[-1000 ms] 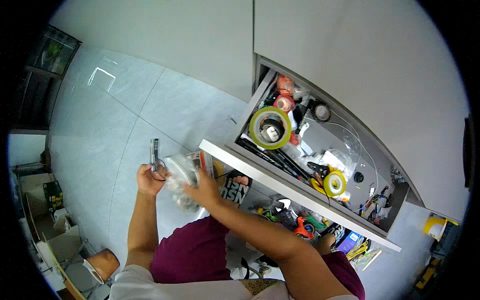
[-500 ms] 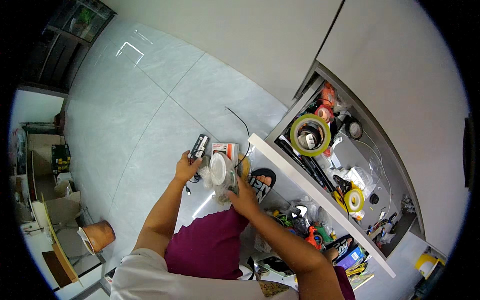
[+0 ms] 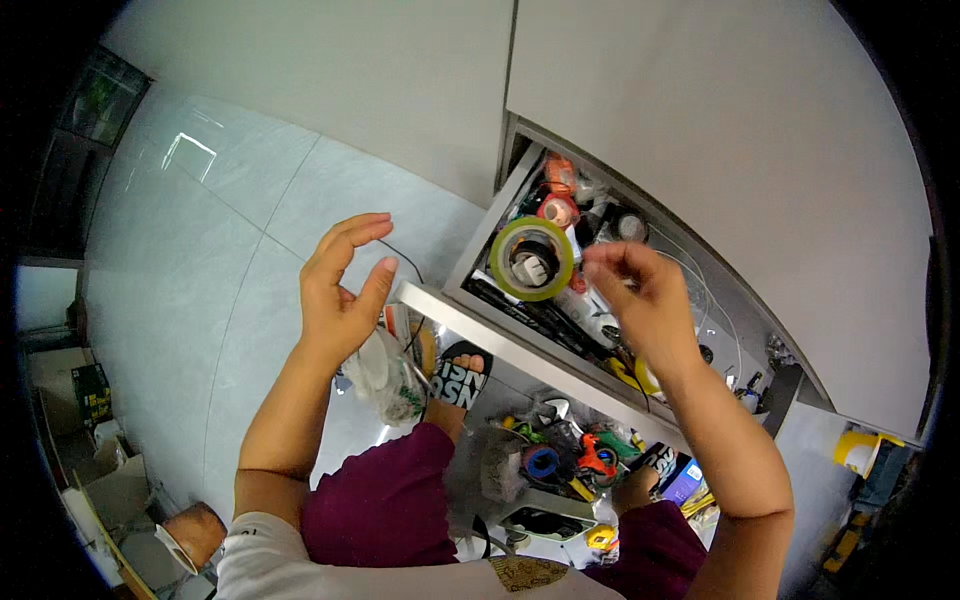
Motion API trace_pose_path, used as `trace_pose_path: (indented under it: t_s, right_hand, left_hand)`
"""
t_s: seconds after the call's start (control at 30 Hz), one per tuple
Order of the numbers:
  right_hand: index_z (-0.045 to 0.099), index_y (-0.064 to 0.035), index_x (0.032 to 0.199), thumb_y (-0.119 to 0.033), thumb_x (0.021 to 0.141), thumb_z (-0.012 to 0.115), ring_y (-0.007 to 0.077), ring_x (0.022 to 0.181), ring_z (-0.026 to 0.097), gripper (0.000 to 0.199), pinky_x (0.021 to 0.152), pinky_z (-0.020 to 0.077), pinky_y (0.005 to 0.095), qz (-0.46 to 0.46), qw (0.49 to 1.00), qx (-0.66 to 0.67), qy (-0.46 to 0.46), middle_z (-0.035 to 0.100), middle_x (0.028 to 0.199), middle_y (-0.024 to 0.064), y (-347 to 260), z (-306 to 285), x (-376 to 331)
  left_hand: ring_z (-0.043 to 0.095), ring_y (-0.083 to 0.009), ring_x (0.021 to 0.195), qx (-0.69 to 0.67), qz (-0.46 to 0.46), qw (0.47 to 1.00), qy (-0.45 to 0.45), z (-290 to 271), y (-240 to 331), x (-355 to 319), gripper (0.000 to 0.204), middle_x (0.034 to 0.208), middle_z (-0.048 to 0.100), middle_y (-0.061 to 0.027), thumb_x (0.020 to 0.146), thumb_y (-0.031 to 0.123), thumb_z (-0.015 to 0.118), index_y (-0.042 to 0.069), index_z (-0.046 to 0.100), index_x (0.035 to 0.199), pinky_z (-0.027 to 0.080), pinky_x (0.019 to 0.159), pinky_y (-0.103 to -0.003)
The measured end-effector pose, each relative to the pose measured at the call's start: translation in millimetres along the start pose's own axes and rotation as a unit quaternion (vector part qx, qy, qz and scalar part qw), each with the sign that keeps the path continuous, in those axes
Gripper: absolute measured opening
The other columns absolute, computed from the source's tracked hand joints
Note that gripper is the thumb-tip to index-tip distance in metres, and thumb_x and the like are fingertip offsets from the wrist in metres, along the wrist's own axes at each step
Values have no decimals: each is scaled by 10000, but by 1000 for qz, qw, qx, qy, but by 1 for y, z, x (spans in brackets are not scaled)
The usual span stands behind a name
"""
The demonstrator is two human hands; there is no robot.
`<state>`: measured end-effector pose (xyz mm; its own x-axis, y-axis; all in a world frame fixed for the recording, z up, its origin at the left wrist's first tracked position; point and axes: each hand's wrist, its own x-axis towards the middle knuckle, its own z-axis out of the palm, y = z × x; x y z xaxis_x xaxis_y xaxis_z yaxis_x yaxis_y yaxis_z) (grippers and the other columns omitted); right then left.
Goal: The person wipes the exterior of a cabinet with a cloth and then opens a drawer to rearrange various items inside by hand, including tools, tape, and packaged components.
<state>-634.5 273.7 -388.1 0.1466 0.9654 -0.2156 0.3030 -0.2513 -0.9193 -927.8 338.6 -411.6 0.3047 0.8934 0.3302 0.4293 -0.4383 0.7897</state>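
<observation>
My left hand (image 3: pixel 345 290) is raised over the floor by the drawer's left front corner, its thumb and fingers apart and nothing in it. Over the open drawer (image 3: pixel 545 365) hovers my right hand (image 3: pixel 648 310), fingers bent and thumb apart, with nothing visible in it. Its fingertips come close to a large yellow-green tape roll (image 3: pixel 505 268), which has a black ring and a white piece inside. Below my left hand, clear plastic bags with white round things (image 3: pixel 378 372) lie on the floor beside an orange-and-white box (image 3: pixel 396 322).
Also in the drawer are a red tape roll (image 3: pixel 558 210), black rods (image 3: pixel 530 325) and a white cable (image 3: pixel 735 325). Near my sandalled foot (image 3: pixel 462 375) lie bagged tools, a blue tape roll (image 3: pixel 541 461) and a red-orange tool (image 3: pixel 598 457). A brown bin (image 3: pixel 195 535) stands far left.
My right hand has let go of the plastic bag and moved up over the drawer. My left hand has left the black-and-white item and lifted, open. The view has shifted right.
</observation>
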Motion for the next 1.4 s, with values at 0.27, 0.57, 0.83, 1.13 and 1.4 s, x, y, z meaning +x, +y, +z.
trace_pose_path:
  t_s: [0.27,0.57,0.83,1.13,1.4]
  right_hand:
    - [489,24,1202,-678,723,624,244,896,559,861,786,464,381,342,938,48,-12,572,1036,155,119,-15,65]
    - [525,52,1160,-452,702,713,335,1074,552,707,935,427,354,186,968,-101,-133,581,1116,229,148,17,40]
    - [358,27,1318,-482,573,804,382,1217,362,1006,1033,345,410,127,926,-328,-135,431,1273,231,119,30,26]
    - [531,22,1197,-575,525,751,337,1134,519,925,958,418,418,139,888,-360,-251,563,1196,194,119,21,46]
    - [498,52,1196,-463,528,769,333,1047,582,886,902,446,380,34,935,-251,-249,607,1110,220,133,21,50]
  left_hand:
    - [551,-381,1063,153,85,882,-438,76,46,74,497,1204,543,-212,791,150,653,-29,491,1225,449,906,-425]
    - [562,-302,962,364,288,754,-465,167,-1,109,540,1080,598,-100,690,133,724,55,548,1195,483,848,-375]
    - [608,-351,941,195,111,816,-533,166,-12,122,446,1007,619,-165,693,84,720,52,522,1091,486,803,-414]
    - [571,-342,989,115,194,776,-589,176,-33,125,559,1020,606,-142,549,44,764,67,557,1068,471,830,-385]
    - [588,-322,1014,84,78,778,-618,173,-22,123,544,1041,633,-126,612,60,775,105,557,1108,473,842,-384]
